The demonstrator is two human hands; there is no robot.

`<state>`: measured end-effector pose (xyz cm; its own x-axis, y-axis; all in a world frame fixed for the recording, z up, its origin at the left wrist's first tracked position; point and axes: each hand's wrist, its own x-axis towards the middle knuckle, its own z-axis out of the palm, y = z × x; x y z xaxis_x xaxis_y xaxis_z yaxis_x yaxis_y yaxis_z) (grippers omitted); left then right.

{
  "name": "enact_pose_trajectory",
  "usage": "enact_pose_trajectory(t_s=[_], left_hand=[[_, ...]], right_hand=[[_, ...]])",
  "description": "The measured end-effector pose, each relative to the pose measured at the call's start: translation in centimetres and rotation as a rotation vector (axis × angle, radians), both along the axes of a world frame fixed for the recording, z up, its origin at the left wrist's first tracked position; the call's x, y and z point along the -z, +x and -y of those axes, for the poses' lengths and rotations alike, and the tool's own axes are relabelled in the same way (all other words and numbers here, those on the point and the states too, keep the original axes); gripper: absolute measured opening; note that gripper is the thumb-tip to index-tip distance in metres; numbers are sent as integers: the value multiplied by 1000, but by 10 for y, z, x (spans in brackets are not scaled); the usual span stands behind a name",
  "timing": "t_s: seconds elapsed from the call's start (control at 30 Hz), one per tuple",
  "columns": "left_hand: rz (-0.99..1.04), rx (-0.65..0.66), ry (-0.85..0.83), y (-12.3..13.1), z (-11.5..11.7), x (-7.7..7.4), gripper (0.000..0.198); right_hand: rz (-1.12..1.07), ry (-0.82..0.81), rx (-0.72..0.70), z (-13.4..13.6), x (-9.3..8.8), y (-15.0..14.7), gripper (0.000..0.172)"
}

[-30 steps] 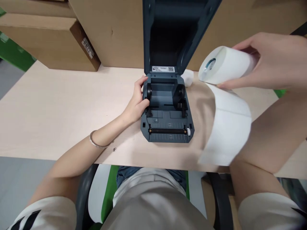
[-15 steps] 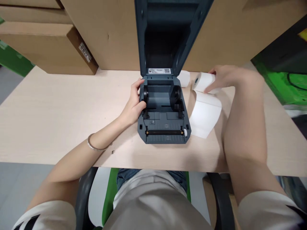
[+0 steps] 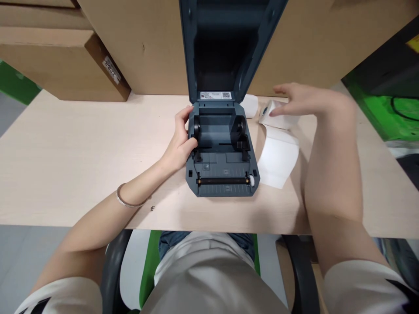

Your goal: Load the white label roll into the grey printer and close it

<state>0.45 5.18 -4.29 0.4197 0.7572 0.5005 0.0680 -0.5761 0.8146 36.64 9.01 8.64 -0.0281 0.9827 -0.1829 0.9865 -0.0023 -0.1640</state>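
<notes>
A dark blue-grey label printer (image 3: 225, 168) stands on the table in front of me, its lid (image 3: 229, 48) raised and its roll bay bare. My left hand (image 3: 182, 141) grips the printer's left side wall, thumb over the rim. To the right of the printer lies a white label roll (image 3: 278, 114), with an unrolled strip of labels (image 3: 278, 157) reaching toward me. My right hand (image 3: 296, 99) hovers over that roll, fingers spread apart and not closed around it. Part of another white piece (image 3: 249, 106) shows behind the printer's right side.
Large cardboard boxes (image 3: 144, 48) stand along the back of the table. A smaller carton (image 3: 49, 65) with a label sits at the back left. Green material with a black cable (image 3: 402, 109) lies beyond the right edge. A chair armrest (image 3: 301, 274) is below the table's front edge.
My right hand has come off the label roll, its fingers opening and lifting above it. The left hand keeps its hold on the printer. The view has shifted slightly.
</notes>
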Motion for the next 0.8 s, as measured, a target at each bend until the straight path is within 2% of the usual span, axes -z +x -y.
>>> enact_pose_trajectory(t_s=[0.07,0.2,0.3,0.4,0.5,0.63,0.8], left_hand=[[-8,-1,0,-1,-1,0,77],[-37,10,15,-3,-2,0,78],[-42,6,24,-4,-2,0,77],[-36,-11,24,-2,0,0,76],[-35,-8,19,-2,0,0,77],[-39,-6,15,-2,-1,1,77],[-45,9,25,-4,-2,1,78]], right_hand=[[-20,63,-40,-1,6,-15,81],[-11,160,-170,-7,30,-42,64],[107,198,-235,-10,47,-53,71],[194,228,-250,-12,55,-55,74],[101,202,-231,-13,52,-53,60],[-88,128,-161,-15,39,-47,23],[-200,69,-118,-13,29,-39,14]])
